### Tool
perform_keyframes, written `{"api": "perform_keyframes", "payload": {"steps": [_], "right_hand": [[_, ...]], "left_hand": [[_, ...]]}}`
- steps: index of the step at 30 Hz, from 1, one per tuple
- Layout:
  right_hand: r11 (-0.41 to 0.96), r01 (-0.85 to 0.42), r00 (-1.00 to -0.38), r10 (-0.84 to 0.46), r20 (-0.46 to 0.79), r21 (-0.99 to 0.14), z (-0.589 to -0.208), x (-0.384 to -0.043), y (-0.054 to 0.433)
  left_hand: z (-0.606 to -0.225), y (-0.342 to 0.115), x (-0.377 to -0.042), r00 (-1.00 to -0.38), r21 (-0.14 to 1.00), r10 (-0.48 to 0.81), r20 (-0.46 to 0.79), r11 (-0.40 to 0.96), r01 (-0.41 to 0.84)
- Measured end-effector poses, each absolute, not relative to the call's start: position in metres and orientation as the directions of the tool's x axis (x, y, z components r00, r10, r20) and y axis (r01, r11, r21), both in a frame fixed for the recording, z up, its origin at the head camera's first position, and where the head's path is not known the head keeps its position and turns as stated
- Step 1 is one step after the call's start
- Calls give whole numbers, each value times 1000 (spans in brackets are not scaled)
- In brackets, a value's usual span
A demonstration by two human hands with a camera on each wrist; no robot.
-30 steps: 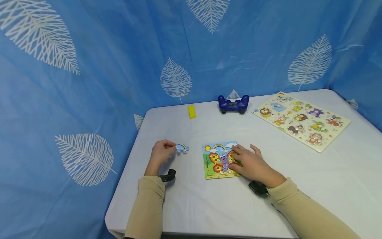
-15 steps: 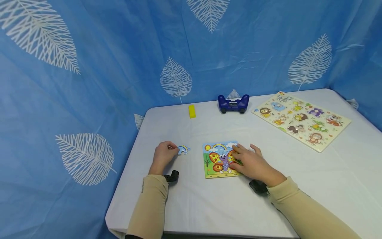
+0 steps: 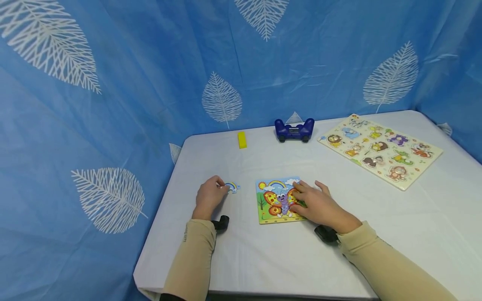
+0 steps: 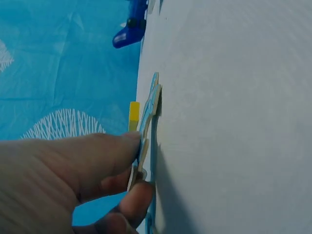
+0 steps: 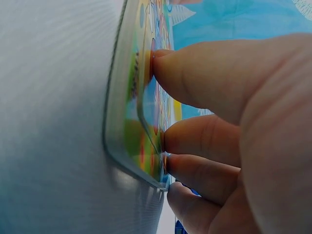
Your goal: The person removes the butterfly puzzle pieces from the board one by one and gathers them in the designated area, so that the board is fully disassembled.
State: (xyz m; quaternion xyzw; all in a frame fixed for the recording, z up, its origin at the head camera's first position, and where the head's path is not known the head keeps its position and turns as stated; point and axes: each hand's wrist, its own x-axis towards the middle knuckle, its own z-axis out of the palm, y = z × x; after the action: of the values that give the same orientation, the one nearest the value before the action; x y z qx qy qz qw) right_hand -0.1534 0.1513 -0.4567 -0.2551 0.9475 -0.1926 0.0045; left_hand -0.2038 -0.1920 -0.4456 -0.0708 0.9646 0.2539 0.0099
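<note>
My left hand (image 3: 211, 193) pinches a jigsaw piece with a printed rainbow (image 3: 232, 187) just above the white table, left of the butterfly puzzle (image 3: 276, 209). In the left wrist view the thin wooden piece (image 4: 150, 109) stands edge-on between thumb and fingers, casting a shadow on the cloth. Fingertips of my right hand (image 3: 316, 207) rest on the right side of the butterfly puzzle, which lies flat in its tray and is partly covered by that hand. From the right wrist view, the thumb and several fingers touch the puzzle's face (image 5: 146, 117) near its edge.
A yellow block (image 3: 242, 140) lies at the back left. Beside it at the back edge is a dark blue game controller (image 3: 294, 130). An animal peg puzzle board (image 3: 380, 152) lies at the back right. Blue leaf-patterned cloth (image 3: 180, 54) hangs behind and left of the table.
My left hand has shifted slightly right toward the butterfly puzzle with the rainbow piece, now covering more of it. The right hand stays in place on the puzzle.
</note>
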Motion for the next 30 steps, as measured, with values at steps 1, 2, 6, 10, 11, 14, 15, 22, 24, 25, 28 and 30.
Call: {"api": "perform_keyframes", "payload": {"steps": [1,2,6,10,11,14,15,22,24,25,28,30], "right_hand": [[795,-482,-870,-486,89,-369,-456,-153,151],[793,-482,-869,-487,88,-371,-456,-153,151],[792,-482,-869,-488,85,-376,-455,-154,151],[792,-481,-869,-486,89,-376,-456,-154,152],[791,-482,-869,-487,89,-376,-456,-154,152],[792,-485,-867,-489,90,-371,-457,-155,152],[792,-487,-867,-491,90,-369,-458,-155,152],[790,-488,-866,-491,95,-371,-457,-154,152],[789,-488,-866,-492,93,-372,-457,-154,152],[789,-488,-866,-492,92,-372,-457,-154,152],[792,-489,-866,-492,91,-366,-458,-154,152],[793,-489,-866,-493,90,-364,-458,-154,152]], "left_hand": [[-445,-191,-204,-989,469,-139,-59,871,-150],[-444,-190,-204,-987,448,-146,-61,880,-158],[-441,-184,-202,-985,344,-162,-53,923,-171],[-440,-179,-202,-986,266,-163,-23,950,-163],[-439,-178,-201,-986,259,-164,-21,952,-164],[-439,-176,-202,-985,236,-173,-20,956,-173],[-439,-176,-202,-985,233,-172,-20,957,-172],[-442,-172,-203,-991,244,-134,-6,961,-132],[-443,-172,-203,-991,251,-136,-5,959,-133],[-443,-172,-203,-990,256,-138,-6,957,-134],[-446,-172,-202,-990,256,-140,10,957,-133],[-447,-170,-200,-990,265,-132,45,957,-116]]}}
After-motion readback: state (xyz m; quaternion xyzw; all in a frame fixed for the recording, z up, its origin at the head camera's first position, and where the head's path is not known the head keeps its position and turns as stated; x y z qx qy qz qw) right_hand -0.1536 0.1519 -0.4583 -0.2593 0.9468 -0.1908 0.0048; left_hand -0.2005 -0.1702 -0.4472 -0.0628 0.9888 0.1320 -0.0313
